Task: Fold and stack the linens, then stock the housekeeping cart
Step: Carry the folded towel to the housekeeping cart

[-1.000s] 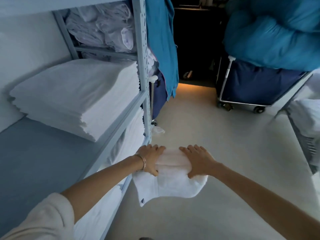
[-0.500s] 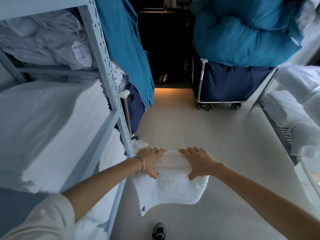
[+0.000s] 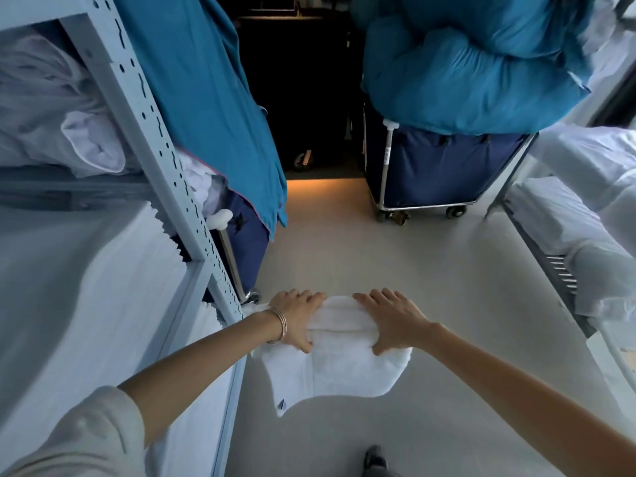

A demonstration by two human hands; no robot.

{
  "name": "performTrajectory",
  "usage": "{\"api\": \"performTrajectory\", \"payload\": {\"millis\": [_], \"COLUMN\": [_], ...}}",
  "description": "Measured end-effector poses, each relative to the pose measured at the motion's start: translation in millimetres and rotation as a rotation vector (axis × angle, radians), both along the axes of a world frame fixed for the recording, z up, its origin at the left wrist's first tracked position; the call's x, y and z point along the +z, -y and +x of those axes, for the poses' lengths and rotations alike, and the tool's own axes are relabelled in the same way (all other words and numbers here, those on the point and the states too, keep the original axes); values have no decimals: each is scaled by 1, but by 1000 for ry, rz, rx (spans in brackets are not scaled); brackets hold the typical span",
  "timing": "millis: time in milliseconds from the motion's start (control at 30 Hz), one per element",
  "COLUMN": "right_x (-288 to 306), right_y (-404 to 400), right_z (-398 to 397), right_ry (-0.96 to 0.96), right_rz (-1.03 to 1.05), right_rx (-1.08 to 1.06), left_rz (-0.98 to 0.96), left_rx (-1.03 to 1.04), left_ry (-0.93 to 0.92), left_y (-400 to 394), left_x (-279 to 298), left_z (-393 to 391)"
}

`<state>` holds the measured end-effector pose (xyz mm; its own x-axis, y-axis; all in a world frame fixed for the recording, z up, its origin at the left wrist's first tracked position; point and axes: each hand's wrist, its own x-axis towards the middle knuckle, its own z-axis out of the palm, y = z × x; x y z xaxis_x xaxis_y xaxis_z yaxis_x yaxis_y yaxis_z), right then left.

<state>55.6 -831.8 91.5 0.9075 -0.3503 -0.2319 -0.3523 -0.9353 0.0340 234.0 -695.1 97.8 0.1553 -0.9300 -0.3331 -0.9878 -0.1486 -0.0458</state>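
A pale floor (image 3: pixel 395 263) runs down the aisle between storage on both sides. On the left stands a grey shelf (image 3: pixel 148 108) with a perforated post, holding a tall stack (image 3: pixel 86 287) of folded white sheets and, above it, bundled white linen (image 3: pixel 51 108). Teal cloth (image 3: pixel 213 98) hangs beside the post over a navy cart (image 3: pixel 247 242). Across the aisle a second navy cart (image 3: pixel 444 166) on wheels is heaped with teal bedding (image 3: pixel 464 63). White linens (image 3: pixel 585 235) lie on a rack on the right. In mid-air over the floor, just beside the shelf, a folded white towel (image 3: pixel 344 359) is held out in front. The left hand (image 3: pixel 296 316), with bangles (image 3: pixel 280 323) at the wrist, and the right hand (image 3: pixel 392 320) each grip an end, fingers over the top, thumbs under. A dark shoe (image 3: pixel 375 459) shows at the bottom edge.
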Motion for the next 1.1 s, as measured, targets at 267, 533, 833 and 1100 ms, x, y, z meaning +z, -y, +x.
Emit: {"api": "performTrajectory", "payload": {"millis": [267,533,833,1100], "right_x": [-15,3,-2,-8], "right_y": [101,237,334,412], "right_z": [43,101,158,256], "right_ry": [-24,-16,-35,-40], "right_rz": [64,17,25,13], "right_rx": [17,65,106,104], "left_rz": [20,-20,-21,-5], "left_rx": [13,84,105,106], "left_ry": [-43,-29,-22,-63], "left_y": [96,225,315,397], "left_x": [-17,-7,-8,-21], "left_z": [41,90,142,244]}}
